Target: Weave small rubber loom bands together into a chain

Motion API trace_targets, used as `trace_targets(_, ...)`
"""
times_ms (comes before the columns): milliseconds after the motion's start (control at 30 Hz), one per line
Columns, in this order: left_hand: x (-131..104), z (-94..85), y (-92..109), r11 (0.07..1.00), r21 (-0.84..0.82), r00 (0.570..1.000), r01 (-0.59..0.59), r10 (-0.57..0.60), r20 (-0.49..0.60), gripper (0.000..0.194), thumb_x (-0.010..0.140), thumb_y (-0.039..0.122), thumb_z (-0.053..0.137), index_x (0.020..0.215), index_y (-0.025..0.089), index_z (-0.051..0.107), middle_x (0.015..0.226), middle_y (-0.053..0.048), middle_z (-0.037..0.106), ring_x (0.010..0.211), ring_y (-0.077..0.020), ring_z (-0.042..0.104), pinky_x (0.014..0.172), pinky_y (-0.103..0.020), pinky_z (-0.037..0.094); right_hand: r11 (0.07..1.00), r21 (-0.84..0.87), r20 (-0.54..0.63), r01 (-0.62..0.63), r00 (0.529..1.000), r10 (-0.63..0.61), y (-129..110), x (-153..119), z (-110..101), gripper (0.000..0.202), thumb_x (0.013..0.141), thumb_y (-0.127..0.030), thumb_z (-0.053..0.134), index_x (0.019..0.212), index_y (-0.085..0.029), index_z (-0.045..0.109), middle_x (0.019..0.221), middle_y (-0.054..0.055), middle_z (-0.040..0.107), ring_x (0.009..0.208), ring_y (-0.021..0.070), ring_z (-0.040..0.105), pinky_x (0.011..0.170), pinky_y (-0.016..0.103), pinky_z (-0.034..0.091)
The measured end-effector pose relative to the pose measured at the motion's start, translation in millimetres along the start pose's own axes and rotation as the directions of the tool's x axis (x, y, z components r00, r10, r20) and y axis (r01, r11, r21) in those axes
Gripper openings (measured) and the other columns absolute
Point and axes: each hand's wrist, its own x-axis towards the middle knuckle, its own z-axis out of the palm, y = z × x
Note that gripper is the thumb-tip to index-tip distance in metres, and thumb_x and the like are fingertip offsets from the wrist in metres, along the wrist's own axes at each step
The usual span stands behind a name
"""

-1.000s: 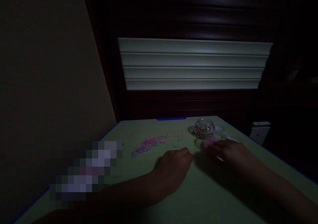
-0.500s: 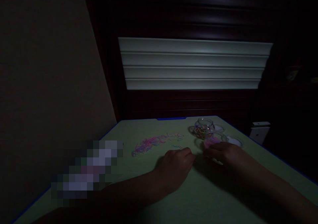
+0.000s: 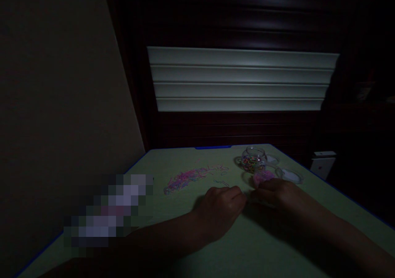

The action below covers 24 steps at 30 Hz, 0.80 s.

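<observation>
the room is very dim. both hands rest low on the pale green bench (image 3: pixel 253 245), fingertips meeting near its middle. the left hand (image 3: pixel 220 208) lies knuckles up with fingers curled under, and the right hand (image 3: pixel 277 193) reaches in from the right so its fingertips touch those of the left; whether either grip is closed on anything i cannot tell, it is too dark and small. just beyond the left hand lie a few loose bands (image 3: pixel 222 182), and farther left a scattered heap of pink and purple bands (image 3: pixel 185 177). behind the right hand sits a small pink pile (image 3: pixel 262 176), a round glass jar (image 3: pixel 253 159) of mixed-colour bands, and a clear lid (image 3: pixel 290 175) to its right.
</observation>
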Motion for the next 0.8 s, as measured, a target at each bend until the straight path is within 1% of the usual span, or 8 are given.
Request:
trace_targets(67, 0.1, 0.7, -0.2, 1.0, -0.006, 1.0, -0.004, 0.004, -0.005, 0.02, 0.092, 0.02, 0.035, 0.085, 0.016, 0.054, 0.078, -0.001, 0.056, 0.069, -0.0119, 0.054, 0.062, -0.024, 0.045, 1.0, 0.001, -0.002, -0.002, 1.0, 0.002, -0.6, 0.5, -0.1, 0.012, 0.084, -0.016, 0.05, 0.084, -0.019, 0.062, 0.072, 0.002, 0.059, 0.065, 0.0121, 0.052, 0.058, 0.024, 0.032)
trace_targets(200, 0.6, 1.4, -0.5, 1.0, 0.0, 1.0, -0.01, 0.01, -0.012, 0.022, 0.092, 0.02, 0.034, 0.083, 0.015, 0.054, 0.077, -0.001, 0.056, 0.068, -0.0117, 0.054, 0.062, -0.024, 0.045, 1.0, -0.011, -0.014, 0.026, 1.0, -0.026, -1.2, 1.9, 0.8, 0.015, 0.084, -0.014, 0.048, 0.078, -0.018, 0.061, 0.07, 0.002, 0.058, 0.062, 0.0119, 0.05, 0.057, 0.025, 0.031)
trace_targets(333, 0.8, 2.1, -0.4, 1.0, 0.015, 1.0, -0.012, 0.012, -0.001, 0.021, 0.091, 0.019, 0.035, 0.084, 0.016, 0.054, 0.078, -0.001, 0.056, 0.069, -0.0115, 0.054, 0.063, -0.024, 0.045, 1.0, 0.007, 0.005, 0.011, 1.0, -0.011, -1.7, 2.0, 1.4, 0.016, 0.086, -0.014, 0.046, 0.083, -0.018, 0.061, 0.073, 0.002, 0.059, 0.065, 0.0121, 0.051, 0.06, 0.025, 0.032)
trace_targets(400, 0.7, 2.2, -0.3, 1.0, 0.024, 1.0, -0.012, 0.012, -0.004, 0.02, 0.091, 0.019, 0.035, 0.083, 0.016, 0.054, 0.078, -0.001, 0.056, 0.068, -0.0114, 0.054, 0.062, -0.024, 0.044, 1.0, -0.009, 0.003, 0.01, 1.0, -0.01, -1.7, 1.3, 1.4, 0.016, 0.086, -0.015, 0.046, 0.083, -0.019, 0.061, 0.072, 0.002, 0.059, 0.064, 0.0123, 0.051, 0.06, 0.025, 0.031)
trace_targets(500, 0.9, 1.3, 0.0, 1.0, 0.028, 1.0, -0.007, 0.007, 0.001, 0.019, 0.091, 0.02, 0.036, 0.082, 0.016, 0.053, 0.078, -0.001, 0.056, 0.068, -0.0116, 0.054, 0.061, -0.024, 0.044, 0.999, -0.039, 0.0, 0.011, 1.0, -0.011, -1.0, 0.3, 1.7, 0.015, 0.085, -0.014, 0.047, 0.08, -0.019, 0.06, 0.069, 0.001, 0.057, 0.061, 0.012, 0.05, 0.057, 0.025, 0.03)
trace_targets(667, 1.8, -1.2, 1.0, 0.999, 0.048, 1.0, -0.019, 0.018, 0.016, 0.019, 0.091, 0.021, 0.036, 0.082, 0.016, 0.052, 0.078, 0.0, 0.056, 0.067, -0.0118, 0.054, 0.061, -0.024, 0.044, 0.999, -0.039, -0.022, 0.027, 0.999, -0.028, 1.5, 0.0, 5.5, 0.016, 0.082, -0.01, 0.046, 0.076, -0.017, 0.06, 0.068, 0.002, 0.056, 0.059, 0.0115, 0.049, 0.055, 0.026, 0.028)
trace_targets(800, 1.5, -1.0, 1.2, 1.0, 0.023, 1.0, -0.015, 0.015, 0.01, 0.02, 0.092, 0.02, 0.035, 0.084, 0.016, 0.053, 0.078, 0.0, 0.056, 0.068, -0.0112, 0.054, 0.062, -0.024, 0.045, 0.999, -0.036, -0.03, 0.015, 0.999, -0.016, 2.6, -0.3, 6.1, 0.016, 0.081, -0.008, 0.046, 0.074, -0.017, 0.058, 0.068, 0.001, 0.055, 0.06, 0.0113, 0.048, 0.055, 0.025, 0.028)
